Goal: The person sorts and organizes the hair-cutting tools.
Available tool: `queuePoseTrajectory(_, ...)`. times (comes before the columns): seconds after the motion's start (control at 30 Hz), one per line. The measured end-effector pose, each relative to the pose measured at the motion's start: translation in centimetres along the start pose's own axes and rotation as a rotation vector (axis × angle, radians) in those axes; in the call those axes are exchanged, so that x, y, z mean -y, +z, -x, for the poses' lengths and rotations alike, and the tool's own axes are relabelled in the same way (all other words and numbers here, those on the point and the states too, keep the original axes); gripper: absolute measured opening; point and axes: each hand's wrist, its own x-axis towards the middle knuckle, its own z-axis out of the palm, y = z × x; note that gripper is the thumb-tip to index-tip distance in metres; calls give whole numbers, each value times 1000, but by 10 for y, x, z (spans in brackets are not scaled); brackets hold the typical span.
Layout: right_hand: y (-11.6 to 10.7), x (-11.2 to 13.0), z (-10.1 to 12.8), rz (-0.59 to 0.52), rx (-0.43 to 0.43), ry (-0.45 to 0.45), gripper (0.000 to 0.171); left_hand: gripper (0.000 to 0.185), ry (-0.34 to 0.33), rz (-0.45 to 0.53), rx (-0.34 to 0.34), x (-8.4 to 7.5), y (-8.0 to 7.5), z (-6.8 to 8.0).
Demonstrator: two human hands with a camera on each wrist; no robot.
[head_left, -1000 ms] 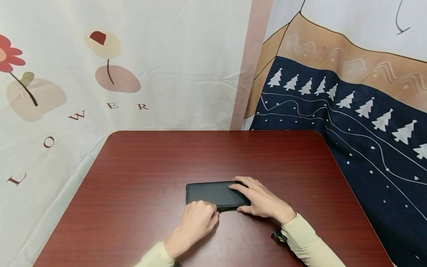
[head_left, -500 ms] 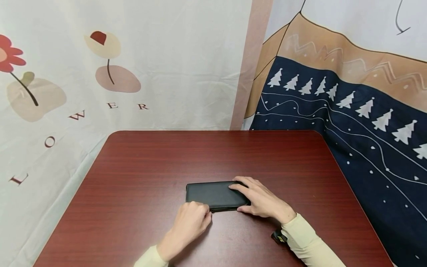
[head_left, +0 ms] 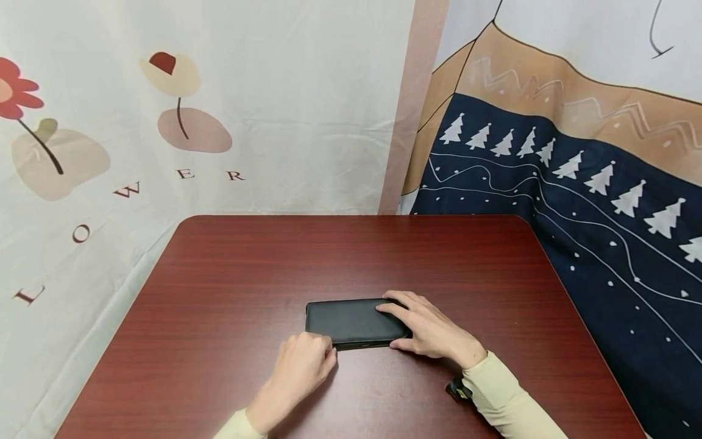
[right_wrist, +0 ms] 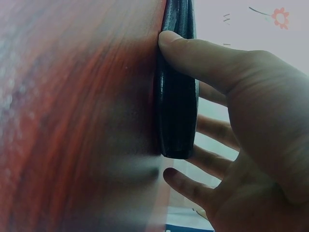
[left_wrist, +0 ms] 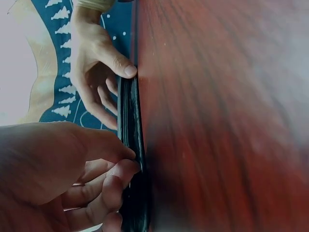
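A black zip-around wallet (head_left: 348, 320) lies flat on the table, long side towards me. At its near left corner, my left hand (head_left: 300, 361) pinches the zip edge between thumb and curled fingers; the zipper pull itself is hidden by the fingertips. My right hand (head_left: 436, 328) holds the wallet's right end, thumb at the near edge, fingers spread over the top and far side. In the right wrist view, zipper teeth (right_wrist: 183, 21) show along the wallet's side above the thumb. The left wrist view shows the layered near edge of the wallet (left_wrist: 129, 108) between both hands.
The dark red wooden table (head_left: 247, 262) has rounded far corners. Behind it hangs a white cloth (head_left: 307, 110) with flowers and letters, and a navy cloth (head_left: 493, 177) with white trees stands to the right. A small black device (head_left: 458, 389) sits at the right wrist.
My left hand has slid leftwards along the wallet's near edge, from about its middle to the left corner. The right hand and the wallet have stayed in place.
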Motion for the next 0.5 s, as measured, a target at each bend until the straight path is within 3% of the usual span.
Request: queuePoseTrajectory(0.5,0,1,0,-21,2,7,75,33,-145,3,22,25,-12,15)
